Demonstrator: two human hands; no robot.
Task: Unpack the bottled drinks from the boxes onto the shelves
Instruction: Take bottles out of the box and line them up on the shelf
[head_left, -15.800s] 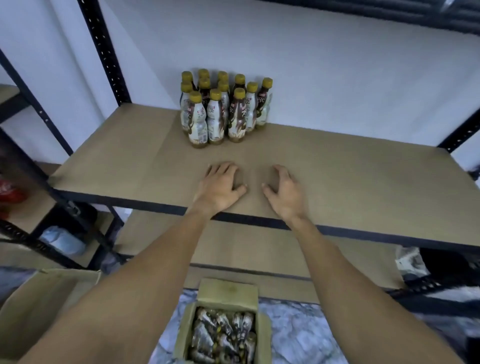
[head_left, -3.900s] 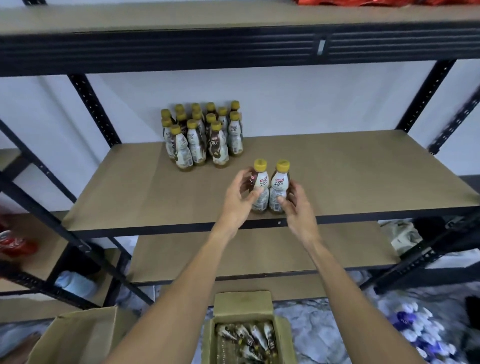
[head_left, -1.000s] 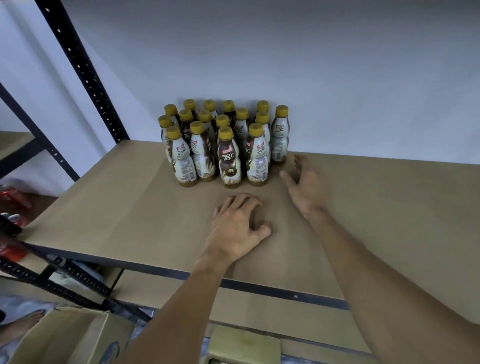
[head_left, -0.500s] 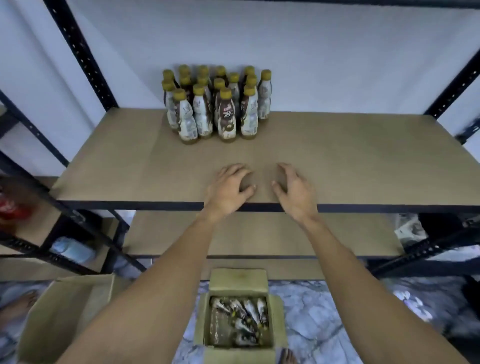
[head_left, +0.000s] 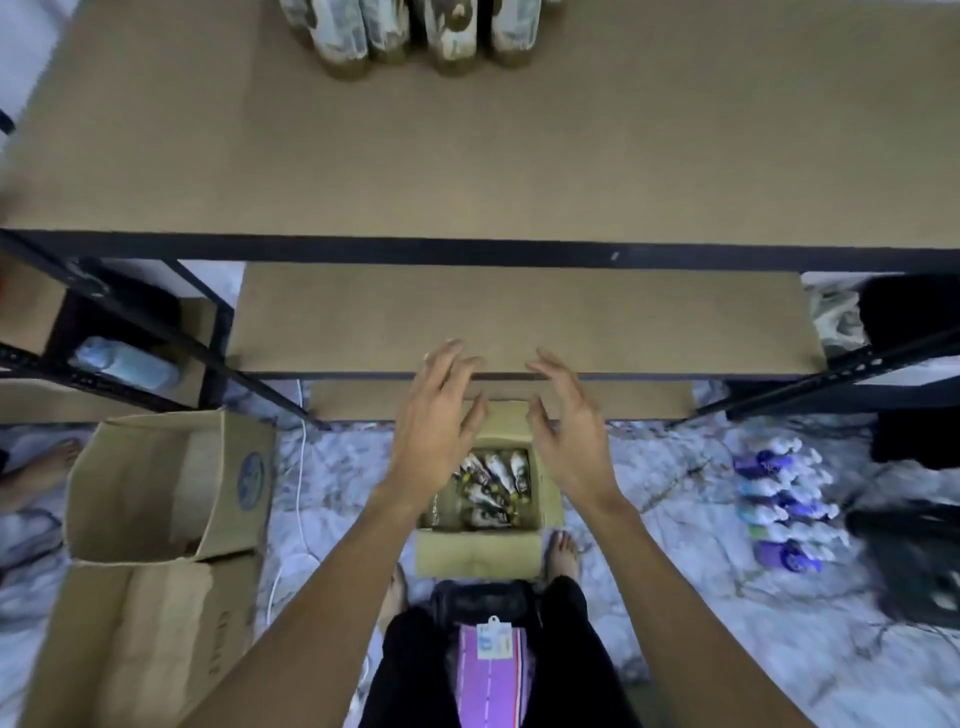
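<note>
- left hand (head_left: 441, 421) and right hand (head_left: 569, 436): both hold nothing, fingers spread wide and loosely bent, palms turned toward each other, poised over the open box (head_left: 478, 553) that stands on the floor between the person's feet
- bottles in the box (head_left: 491, 488): several lie loose on their sides at the bottom; the count cannot be read, as the view is blurred and partly covered by the left wrist
- shelved bottles (head_left: 426, 31): a tight group standing at the back of the upper shelf (head_left: 467, 166), only their lower bodies in view
- step in hand, as judged: the reach down for a fresh pair of bottles, with the pick not yet made
- next move, as judged: each hand must pass between the box flaps, close round one bottle's body, turn it upright on the lift, and set it just beside the standing group without knocking the front row
- surroundings: an opened carton (head_left: 156, 483) to the left; purple bottles (head_left: 784, 504) on the floor to the right, well apart from the box
</note>
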